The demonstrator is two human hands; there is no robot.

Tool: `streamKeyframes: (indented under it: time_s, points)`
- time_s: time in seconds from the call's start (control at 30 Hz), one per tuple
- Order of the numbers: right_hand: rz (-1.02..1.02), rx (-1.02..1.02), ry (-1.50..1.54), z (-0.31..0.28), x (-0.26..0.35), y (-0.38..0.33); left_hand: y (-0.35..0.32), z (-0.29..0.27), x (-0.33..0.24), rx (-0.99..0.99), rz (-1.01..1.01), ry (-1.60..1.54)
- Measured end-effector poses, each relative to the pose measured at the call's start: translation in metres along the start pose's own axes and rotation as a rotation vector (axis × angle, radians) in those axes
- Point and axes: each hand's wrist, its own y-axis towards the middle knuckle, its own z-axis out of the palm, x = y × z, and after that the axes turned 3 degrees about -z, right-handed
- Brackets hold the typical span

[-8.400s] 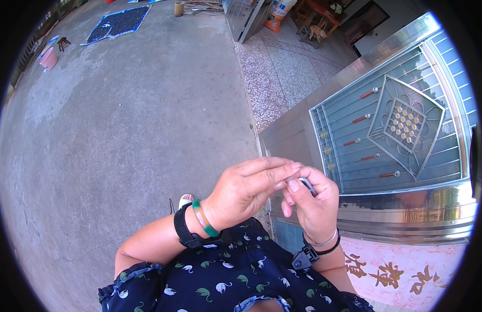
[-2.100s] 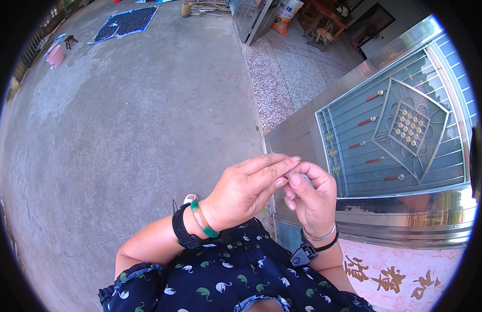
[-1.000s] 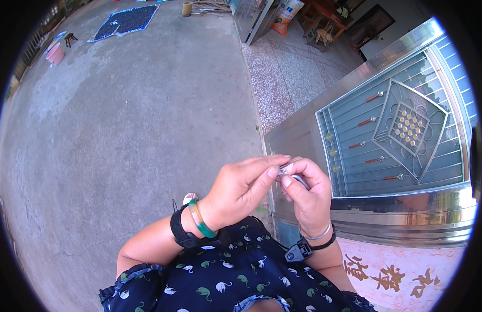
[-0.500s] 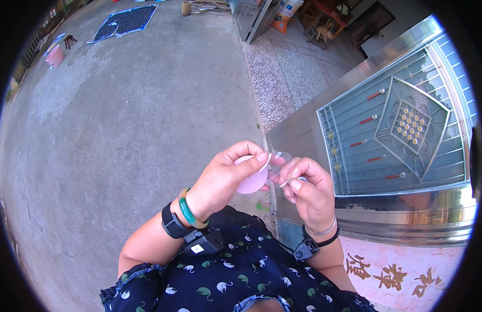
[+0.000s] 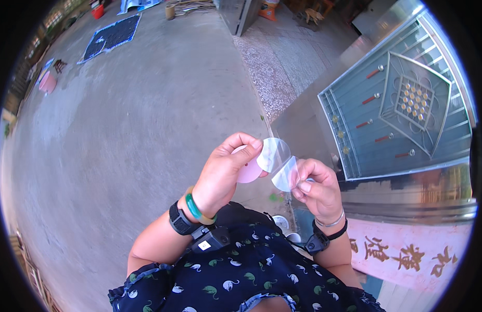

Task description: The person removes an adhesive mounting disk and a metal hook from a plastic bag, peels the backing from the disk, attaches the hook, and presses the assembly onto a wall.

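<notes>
My left hand (image 5: 218, 169) pinches a pink disc (image 5: 246, 173) and the edge of a clear round film (image 5: 275, 151) between thumb and fingers. The film sticks out to the right of the thumb, overlapping the disc's side. My right hand (image 5: 322, 188) is closed on a second clear, shiny film piece (image 5: 285, 177), which looks curved and folded at its edge. The two film pieces meet or overlap between my hands; whether they are still joined I cannot tell. Both hands are held up in front of my body.
A shiny metal door (image 5: 423, 106) with glass and bars stands close at my right, above a pink panel (image 5: 407, 249) with writing. Concrete ground (image 5: 147, 119) spreads left and ahead. White round containers (image 5: 280, 222) sit below my hands. A pink bucket (image 5: 47, 83) stands far left.
The clear film now spreads wide between my hands, where before it was bunched near the fingers. My right hand has shifted slightly right and down. The view has turned a little.
</notes>
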Motion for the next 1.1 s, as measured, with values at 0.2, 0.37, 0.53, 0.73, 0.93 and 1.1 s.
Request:
streamKeyframes:
  time_s: [0.2, 0.37, 0.53, 0.73, 0.93, 1.1]
  points:
    - [-0.027, -0.208, 0.007, -0.012, -0.011, -0.029, 0.018, 0.007, -0.001, -0.056, -0.068, 0.182]
    - [-0.032, -0.552, 0.103, -0.043, -0.034, -0.098, 0.038, 0.023, 0.035, 0.046, -0.169, 0.377]
    - [0.051, -1.109, 0.135, -0.095, -0.09, -0.202, 0.044, 0.048, 0.089, 0.149, -0.211, 0.497]
    - [0.092, -1.638, 0.286, -0.153, -0.196, -0.399, 0.025, 0.106, 0.167, 0.272, -0.341, 0.659]
    - [0.212, -2.059, 0.465, -0.188, -0.291, -0.606, 0.002, 0.181, 0.298, 0.388, -0.465, 0.791]
    - [0.746, -2.095, -0.142, -0.214, -0.416, -0.795, -0.033, 0.244, 0.45, 0.537, -0.64, 0.883]
